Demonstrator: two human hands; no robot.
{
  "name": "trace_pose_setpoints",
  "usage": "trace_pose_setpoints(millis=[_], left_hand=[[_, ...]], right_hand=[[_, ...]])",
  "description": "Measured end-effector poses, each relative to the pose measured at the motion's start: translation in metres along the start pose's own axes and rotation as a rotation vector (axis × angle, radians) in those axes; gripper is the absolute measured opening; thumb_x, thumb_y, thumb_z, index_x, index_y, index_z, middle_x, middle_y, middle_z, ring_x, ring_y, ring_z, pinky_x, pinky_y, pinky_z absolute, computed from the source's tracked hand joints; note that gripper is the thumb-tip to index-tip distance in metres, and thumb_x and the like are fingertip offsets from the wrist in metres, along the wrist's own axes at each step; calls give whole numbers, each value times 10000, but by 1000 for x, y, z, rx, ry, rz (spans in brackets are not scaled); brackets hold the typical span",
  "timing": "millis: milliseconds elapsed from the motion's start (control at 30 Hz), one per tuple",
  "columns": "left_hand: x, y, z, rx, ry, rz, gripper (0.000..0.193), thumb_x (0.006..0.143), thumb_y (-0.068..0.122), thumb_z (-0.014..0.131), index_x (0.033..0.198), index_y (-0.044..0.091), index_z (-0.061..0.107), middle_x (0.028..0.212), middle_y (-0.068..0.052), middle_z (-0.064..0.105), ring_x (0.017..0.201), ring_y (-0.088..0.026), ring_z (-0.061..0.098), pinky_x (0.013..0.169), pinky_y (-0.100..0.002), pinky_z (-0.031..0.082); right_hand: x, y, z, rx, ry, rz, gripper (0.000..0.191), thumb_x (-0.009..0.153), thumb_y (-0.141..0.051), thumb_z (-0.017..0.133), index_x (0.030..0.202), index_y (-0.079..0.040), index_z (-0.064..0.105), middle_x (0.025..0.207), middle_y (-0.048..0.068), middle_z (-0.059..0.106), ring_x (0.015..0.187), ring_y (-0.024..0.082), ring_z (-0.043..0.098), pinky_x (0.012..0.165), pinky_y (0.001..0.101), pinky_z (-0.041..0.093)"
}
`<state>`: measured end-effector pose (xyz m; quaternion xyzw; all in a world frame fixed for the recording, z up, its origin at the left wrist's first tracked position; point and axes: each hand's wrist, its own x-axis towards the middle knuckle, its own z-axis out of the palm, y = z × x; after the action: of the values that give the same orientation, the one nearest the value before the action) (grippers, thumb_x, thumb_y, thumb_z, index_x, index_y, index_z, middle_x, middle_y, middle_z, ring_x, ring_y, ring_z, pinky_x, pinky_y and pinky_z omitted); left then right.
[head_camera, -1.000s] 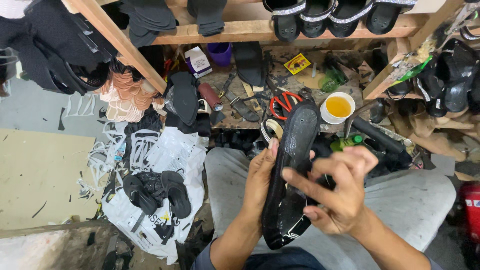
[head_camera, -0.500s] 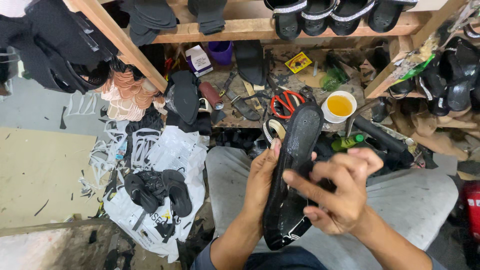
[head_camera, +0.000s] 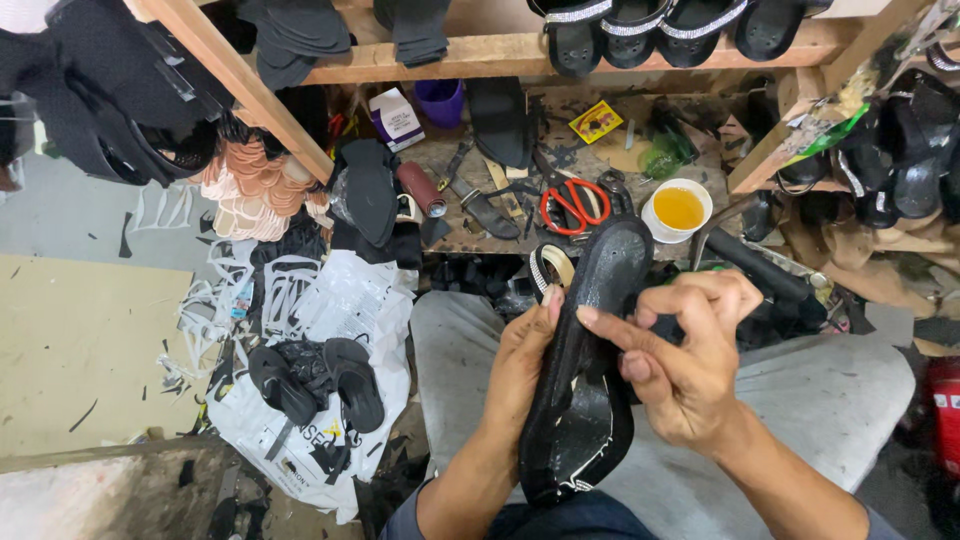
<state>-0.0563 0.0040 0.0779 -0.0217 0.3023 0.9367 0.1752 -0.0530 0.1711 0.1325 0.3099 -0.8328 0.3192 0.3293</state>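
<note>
Barely anything has shifted since the earlier frames: from the head camera I see my left hand (head_camera: 522, 365) still cupped around the edge of the black sandal sole (head_camera: 585, 370), upright over my lap, and my right hand (head_camera: 690, 350) curled, forefinger pressing its face. Beyond lie red-handled scissors (head_camera: 573, 205) and a white cup of yellow glue (head_camera: 678, 209) on the workbench (head_camera: 455, 235).
</note>
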Motion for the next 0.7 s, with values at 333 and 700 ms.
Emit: trace_pose_setpoints(millis=[333,700], left_hand=[[-4,16,12,-480,-218,-484,695,1078,568,440,1463,-4,522,1226,-266,693,1020,-410,723,845,-464,630],[-21,-14,-42,-280,-8,-195,571,1051,463,508,1322,-31,599,1133,-186,729,1104,-375,725,860,-383,599]], right_hand=[[21,36,9,839,100,724,867,873,95,674,1621,-128,294,1360,115,468,1194,189,580,921,306,543],[-49,206,73,61,-91,779,438,1026,-301,597,1424,-118,589,1124,141,628,995,270,622,940,450,519]])
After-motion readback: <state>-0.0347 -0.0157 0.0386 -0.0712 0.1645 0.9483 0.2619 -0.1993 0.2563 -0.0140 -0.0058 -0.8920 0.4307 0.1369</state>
